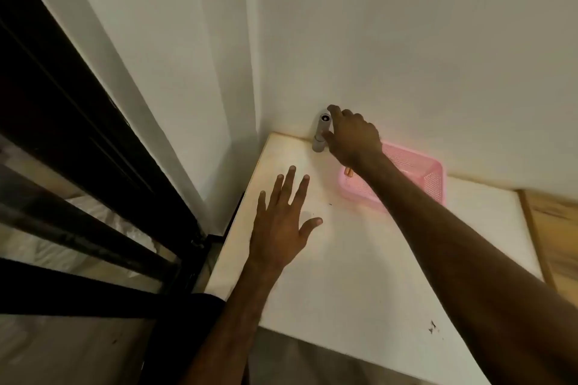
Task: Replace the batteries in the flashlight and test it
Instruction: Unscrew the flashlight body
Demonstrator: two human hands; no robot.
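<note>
A grey flashlight (321, 134) stands upright at the far corner of the white table (344, 275), against the wall. My right hand (352, 137) reaches across and has its fingers around the flashlight's upper part. My left hand (281, 222) hovers flat over the table's left side, fingers spread, holding nothing. A pink plastic basket (419, 172) lies behind my right forearm; an orange-tipped battery (348, 171) shows at its near left corner, the rest of its contents hidden by the arm.
White walls meet in a corner just behind the flashlight. A black metal frame (93, 166) runs along the left of the table. A wooden surface (556, 234) adjoins the table at the right.
</note>
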